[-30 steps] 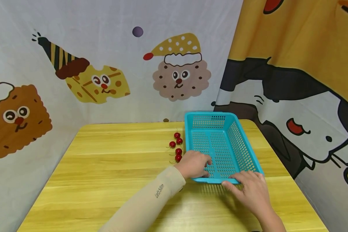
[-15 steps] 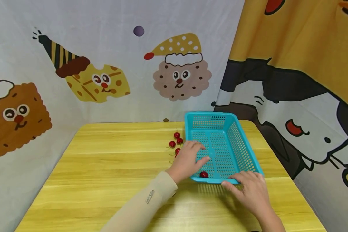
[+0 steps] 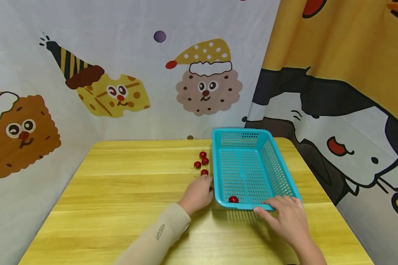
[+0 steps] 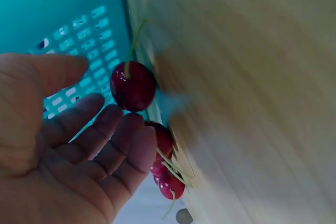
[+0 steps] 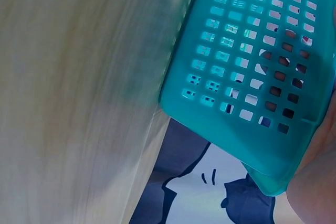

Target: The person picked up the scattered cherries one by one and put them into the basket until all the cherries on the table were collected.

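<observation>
My left hand (image 3: 197,195) is low on the table just left of the blue plastic basket (image 3: 242,206). In the left wrist view its thumb and bent fingers stand apart beside a red cherry (image 4: 133,86) with a green stem, not closed round it. Beyond the fingertips are more cherries (image 4: 170,184), partly overlapping. From the head view, several cherries (image 3: 205,161) lie in a loose line along the basket's left side. One cherry (image 3: 233,199) is inside, in the near left corner. My right hand (image 3: 286,217) grips the near right rim, thumb outside, fingers over the edge.
The wooden table (image 3: 136,184) stretches away to the left of the basket. A printed cloth (image 3: 129,36) hangs behind it, and a yellow patterned curtain (image 3: 335,44) hangs at the right.
My left hand let go of a cherry inside the basket, rose out over the left rim, and came down beside the cherries on the table. The right hand stayed on the rim.
</observation>
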A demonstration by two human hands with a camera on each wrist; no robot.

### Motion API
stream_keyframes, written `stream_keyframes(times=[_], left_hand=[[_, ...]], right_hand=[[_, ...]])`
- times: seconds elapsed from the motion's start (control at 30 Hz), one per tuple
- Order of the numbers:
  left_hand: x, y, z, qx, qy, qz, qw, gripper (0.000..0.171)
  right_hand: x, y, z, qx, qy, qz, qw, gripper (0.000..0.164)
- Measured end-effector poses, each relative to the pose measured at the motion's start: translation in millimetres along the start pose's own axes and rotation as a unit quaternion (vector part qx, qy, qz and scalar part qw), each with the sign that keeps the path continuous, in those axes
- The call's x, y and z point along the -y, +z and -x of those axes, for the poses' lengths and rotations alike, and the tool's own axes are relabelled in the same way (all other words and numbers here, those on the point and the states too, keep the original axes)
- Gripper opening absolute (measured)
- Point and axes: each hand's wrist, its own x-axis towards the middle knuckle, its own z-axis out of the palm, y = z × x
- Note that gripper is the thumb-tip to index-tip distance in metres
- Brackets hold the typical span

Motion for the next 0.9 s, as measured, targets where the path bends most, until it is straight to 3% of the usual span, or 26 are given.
stream_keyframes(times=[0.2,0.43,0.67,0.8,0.9], left_hand=[[-1.3,8.7,3.4,0.012,0.033,-0.046,0.9983,0.023],[-0.8,11.4,3.2,0.018,0.053,-0.032,0.9979,0.012],[1.8,11.5,0.9,0.022,0.059,-0.015,0.9979,0.013],[6.1,0.5,-1.2,0.005,0.063,-0.006,0.998,0.016],[9.1,-17.5,-4.2,-0.028,0.049,0.009,0.9983,0.023]], right_hand=[[0,3,1,0.001,-0.004,-0.001,1.0,0.035],[-2,3,0,-0.002,-0.005,0.001,1.0,0.036],[-2,2,0,0.003,-0.001,0.005,1.0,0.036],[-2,2,0,0.004,0.0,0.005,1.0,0.035],[-2,2,0,0.003,-0.001,0.004,1.0,0.035]])
